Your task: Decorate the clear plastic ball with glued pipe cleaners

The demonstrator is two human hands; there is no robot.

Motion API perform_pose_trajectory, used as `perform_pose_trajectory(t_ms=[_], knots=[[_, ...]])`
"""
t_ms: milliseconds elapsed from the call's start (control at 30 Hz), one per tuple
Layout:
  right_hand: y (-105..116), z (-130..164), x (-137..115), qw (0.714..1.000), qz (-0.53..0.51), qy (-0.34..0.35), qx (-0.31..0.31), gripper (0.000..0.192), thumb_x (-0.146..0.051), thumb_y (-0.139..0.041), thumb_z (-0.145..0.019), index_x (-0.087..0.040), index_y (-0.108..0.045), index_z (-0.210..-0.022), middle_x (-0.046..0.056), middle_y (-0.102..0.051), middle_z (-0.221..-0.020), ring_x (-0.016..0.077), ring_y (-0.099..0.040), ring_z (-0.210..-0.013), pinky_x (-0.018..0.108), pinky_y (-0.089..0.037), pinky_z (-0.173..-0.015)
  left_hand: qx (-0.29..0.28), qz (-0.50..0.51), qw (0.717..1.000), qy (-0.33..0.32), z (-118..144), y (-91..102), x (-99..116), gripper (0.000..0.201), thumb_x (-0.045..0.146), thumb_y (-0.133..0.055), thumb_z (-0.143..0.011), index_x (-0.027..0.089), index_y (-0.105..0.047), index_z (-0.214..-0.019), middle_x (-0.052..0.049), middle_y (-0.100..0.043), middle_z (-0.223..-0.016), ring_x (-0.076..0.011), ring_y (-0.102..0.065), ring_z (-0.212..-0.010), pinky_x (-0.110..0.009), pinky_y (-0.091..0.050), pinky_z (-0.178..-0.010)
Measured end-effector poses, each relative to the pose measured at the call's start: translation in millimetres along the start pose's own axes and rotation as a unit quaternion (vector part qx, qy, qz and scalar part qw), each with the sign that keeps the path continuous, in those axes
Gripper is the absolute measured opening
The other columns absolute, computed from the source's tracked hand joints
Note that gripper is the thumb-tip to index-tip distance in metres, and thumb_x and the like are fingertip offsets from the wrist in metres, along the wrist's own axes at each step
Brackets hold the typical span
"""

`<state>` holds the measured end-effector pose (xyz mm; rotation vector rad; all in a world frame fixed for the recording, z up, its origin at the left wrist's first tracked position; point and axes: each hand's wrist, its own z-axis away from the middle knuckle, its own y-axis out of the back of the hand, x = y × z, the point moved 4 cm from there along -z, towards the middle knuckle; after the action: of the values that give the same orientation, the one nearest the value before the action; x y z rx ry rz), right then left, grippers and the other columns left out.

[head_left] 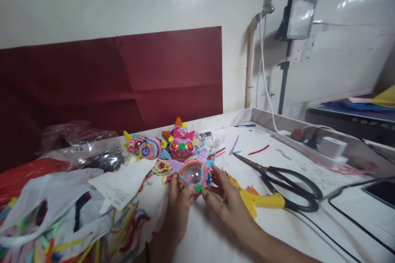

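A clear plastic ball wound with orange, blue and pink pipe cleaners, with purple ear-like points on top, sits low over the table between my hands. My left hand closes on its left side, thumb toward the front. Around its right side curl the fingers of my right hand, near a green piece at the ball's base. Just behind stand a finished pink animal-head figure with orange eyes and another colourful pipe-cleaner figure. A yellow glue gun lies right of my right hand.
Black-handled scissors rest against the glue gun. Loose pipe-cleaner pieces lie farther back. At right are a power strip, cables and a phone. Plastic bags, paper and a pipe-cleaner pile crowd the left.
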<state>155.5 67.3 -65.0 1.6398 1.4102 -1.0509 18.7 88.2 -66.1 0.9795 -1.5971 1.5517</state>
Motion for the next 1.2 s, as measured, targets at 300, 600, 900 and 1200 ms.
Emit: perform_pose_trajectory(t_ms=[300,600,900,1200], knots=[[0.3,0.6,2.0,1.0,0.002,0.022,-0.012,0.058,-0.039,-0.063,-0.084,-0.022,-0.046,-0.138,0.015,-0.063,-0.135,0.0312,-0.062,-0.122,0.054,-0.057,-0.095,-0.011,-0.012,1.0,0.001,0.9,1.7,-2.6,0.068,0.04,-0.076,-0.069,0.029,-0.043,-0.128,-0.011,-0.06,-0.131,-0.029,-0.068,-0.106,-0.039,-0.057,-0.082],[1.0,3.6,8.8,1.0,-0.004,0.015,0.006,0.064,-0.045,-0.064,-0.083,-0.022,-0.045,-0.14,0.016,-0.062,-0.136,0.0332,-0.06,-0.124,0.055,-0.057,-0.095,-0.018,-0.008,1.0,0.0,0.0,5.0,-8.1,0.073,0.038,-0.076,-0.072,0.029,-0.037,-0.132,-0.012,-0.058,-0.132,-0.0283,-0.067,-0.109,-0.039,-0.057,-0.086],[1.2,7.3,7.1,1.0,0.006,0.018,-0.011,0.062,-0.046,-0.063,-0.086,-0.024,-0.043,-0.141,0.016,-0.058,-0.141,0.032,-0.059,-0.125,0.056,-0.056,-0.096,-0.044,-0.031,0.998,-0.018,7.0,1.8,-2.5,0.051,0.033,-0.07,-0.076,0.026,-0.044,-0.12,-0.009,-0.064,-0.117,-0.0256,-0.067,-0.103,-0.037,-0.056,-0.085],[1.6,8.5,9.5,1.0,0.004,0.018,0.002,0.065,-0.048,-0.064,-0.083,-0.023,-0.045,-0.14,0.016,-0.061,-0.137,0.0332,-0.061,-0.122,0.054,-0.058,-0.094,-0.047,-0.008,0.999,-0.02,8.9,2.9,-2.3,0.059,0.033,-0.072,-0.076,0.026,-0.042,-0.127,-0.011,-0.062,-0.13,-0.0252,-0.066,-0.109,-0.039,-0.053,-0.093]])
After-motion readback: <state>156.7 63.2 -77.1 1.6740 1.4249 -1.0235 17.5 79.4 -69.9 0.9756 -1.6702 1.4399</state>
